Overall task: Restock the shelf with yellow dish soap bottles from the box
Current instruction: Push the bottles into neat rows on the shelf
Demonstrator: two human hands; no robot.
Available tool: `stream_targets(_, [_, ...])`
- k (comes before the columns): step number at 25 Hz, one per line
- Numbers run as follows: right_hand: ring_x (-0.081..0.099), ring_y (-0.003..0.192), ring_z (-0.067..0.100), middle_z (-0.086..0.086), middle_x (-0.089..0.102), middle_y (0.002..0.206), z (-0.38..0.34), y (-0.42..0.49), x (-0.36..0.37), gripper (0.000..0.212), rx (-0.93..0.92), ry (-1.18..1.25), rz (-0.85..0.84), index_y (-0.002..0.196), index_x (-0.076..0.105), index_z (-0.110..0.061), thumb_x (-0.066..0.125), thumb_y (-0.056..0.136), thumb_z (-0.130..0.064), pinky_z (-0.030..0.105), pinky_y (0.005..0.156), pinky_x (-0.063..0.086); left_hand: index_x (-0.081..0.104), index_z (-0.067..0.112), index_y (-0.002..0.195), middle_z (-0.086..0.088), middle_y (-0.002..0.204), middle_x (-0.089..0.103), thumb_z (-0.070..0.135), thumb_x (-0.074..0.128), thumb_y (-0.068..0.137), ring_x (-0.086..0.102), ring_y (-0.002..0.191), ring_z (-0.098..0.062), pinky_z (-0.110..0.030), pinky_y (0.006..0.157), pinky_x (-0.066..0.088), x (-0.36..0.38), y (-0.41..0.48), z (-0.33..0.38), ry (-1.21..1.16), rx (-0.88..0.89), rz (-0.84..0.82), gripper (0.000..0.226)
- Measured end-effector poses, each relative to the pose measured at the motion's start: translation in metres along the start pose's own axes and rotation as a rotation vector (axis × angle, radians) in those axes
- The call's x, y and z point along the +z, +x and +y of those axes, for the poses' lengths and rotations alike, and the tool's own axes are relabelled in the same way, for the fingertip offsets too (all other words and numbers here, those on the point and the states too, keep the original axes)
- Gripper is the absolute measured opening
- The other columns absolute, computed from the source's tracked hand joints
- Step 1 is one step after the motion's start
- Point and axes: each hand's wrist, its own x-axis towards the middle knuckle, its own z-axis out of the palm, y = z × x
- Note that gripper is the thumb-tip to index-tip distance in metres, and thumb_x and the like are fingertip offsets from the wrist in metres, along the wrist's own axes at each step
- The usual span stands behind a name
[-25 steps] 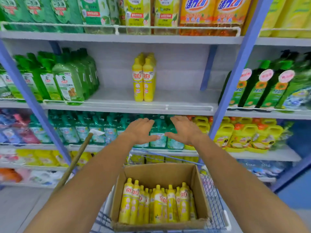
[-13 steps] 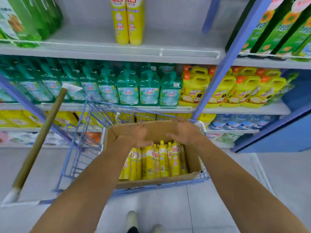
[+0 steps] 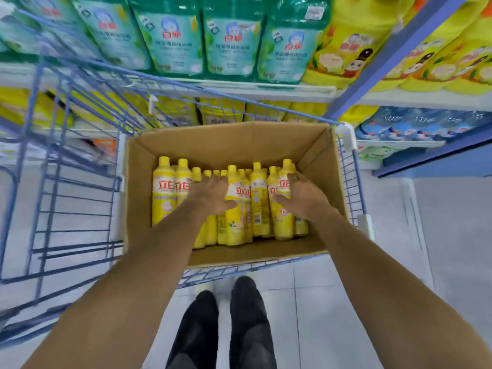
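An open cardboard box sits in a blue wire cart below me. Several yellow dish soap bottles stand packed upright in it, red lettering on their labels. My left hand is down inside the box over the middle bottles, fingers spread and touching their tops. My right hand reaches onto the right-hand bottles, fingers lying over one, thumb spread toward the middle. Neither hand has a bottle lifted. The shelf with the yellow bottles is out of view.
Green-teal refill bottles and large yellow jugs fill the shelf just beyond the cart. A blue shelf upright slants at the right. My dark shoes stand on grey floor tiles behind the cart.
My view has tilted down from the shelves to the box. Both hands dropped from shelf height into the box and now touch the bottles.
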Motion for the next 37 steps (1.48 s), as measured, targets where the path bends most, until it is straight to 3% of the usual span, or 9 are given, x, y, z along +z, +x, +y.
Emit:
stream_targets(7, [0.047,0.13,0.038,0.025,0.051,0.138,0.029,0.082,0.038,0.067,0.106,0.156,0.047,0.137,0.047,0.005,0.071,0.091,-0.038,0.038,0.104,0.038,0.048,0.004,0.132,-0.019,0.139,0.052,0.054,0.066,0.089,0.049,0.129,-0.037,-0.042,0.098,0.044,0.042,0.088,0.019,-0.342,-0.132,0.079,0.068])
stream_targets(15, [0.053,0.125,0.034,0.017,0.057,0.135,0.032,0.099,0.056,0.07,0.209,0.325,0.162,0.136,0.052,-0.007,0.084,0.078,-0.03,0.037,0.099,0.044,0.068,0.013,0.116,-0.012,0.126,0.066,0.044,0.082,0.077,0.061,0.118,-0.031,-0.037,0.093,0.051,0.071,0.121,0.018,-0.624,-0.356,0.168,0.052])
stream_targets(20, [0.058,0.123,0.031,0.013,0.057,0.135,0.024,0.085,0.046,0.082,0.244,0.505,0.158,0.143,0.047,-0.011,0.089,0.073,-0.023,0.044,0.098,0.053,0.053,0.012,0.139,-0.007,0.139,0.056,0.037,0.09,0.072,0.055,0.128,-0.026,-0.034,0.098,0.049,0.062,0.107,0.013,-0.86,-0.412,0.141,0.08])
stream_targets(23, [0.055,0.125,0.029,0.012,0.057,0.133,0.017,0.072,0.033,0.079,0.204,0.461,0.143,0.139,0.05,-0.009,0.09,0.073,-0.028,0.038,0.098,0.049,0.058,0.018,0.125,-0.008,0.125,0.062,0.035,0.096,0.061,0.063,0.115,-0.028,-0.04,0.09,0.058,0.057,0.09,0.008,-0.991,-0.35,0.17,0.076])
stream_targets(26, [0.059,0.11,0.023,0.007,0.061,0.121,0.006,0.049,0.011,0.068,0.126,0.438,0.165,0.123,0.059,-0.012,0.091,0.07,-0.038,0.034,0.088,0.049,0.061,0.014,0.117,-0.006,0.117,0.064,0.027,0.096,0.061,0.062,0.11,-0.023,-0.042,0.091,0.056,0.029,0.065,0.009,-1.018,-0.216,0.25,0.067])
stream_targets(30, [0.058,0.093,0.021,0.009,0.065,0.107,-0.024,0.013,-0.051,0.052,-0.047,0.428,0.261,0.107,0.064,-0.011,0.091,0.07,-0.034,0.027,0.077,0.039,0.063,0.019,0.104,-0.003,0.104,0.07,0.015,0.094,0.064,0.065,0.093,-0.016,-0.041,0.084,0.057,-0.042,0.023,0.009,-1.079,-0.03,0.321,0.05])
stream_targets(32, [0.053,0.089,0.014,0.006,0.067,0.103,-0.043,-0.003,-0.093,0.048,-0.142,0.48,0.328,0.107,0.066,-0.012,0.091,0.071,-0.03,0.022,0.076,0.037,0.063,0.024,0.104,-0.003,0.107,0.073,0.012,0.093,0.063,0.07,0.098,-0.019,-0.046,0.09,0.058,-0.088,0.002,0.004,-1.103,0.06,0.36,0.052])
stream_targets(35, [0.054,0.087,0.018,0.005,0.062,0.099,-0.078,-0.03,-0.163,0.049,-0.251,0.497,0.435,0.105,0.065,-0.009,0.091,0.072,-0.034,0.028,0.072,0.04,0.063,0.01,0.114,-0.011,0.112,0.071,0.011,0.093,0.064,0.069,0.104,-0.027,-0.05,0.092,0.057,-0.169,-0.042,0.006,-1.086,0.187,0.425,0.059])
stream_targets(37, [0.055,0.081,0.022,0.008,0.061,0.093,-0.103,-0.045,-0.209,0.048,-0.346,0.479,0.532,0.096,0.064,-0.009,0.092,0.07,-0.038,0.035,0.068,0.044,0.063,0.013,0.117,-0.009,0.115,0.07,0.024,0.095,0.056,0.068,0.106,-0.026,-0.048,0.092,0.057,-0.223,-0.076,0.007,-1.053,0.264,0.502,0.07])
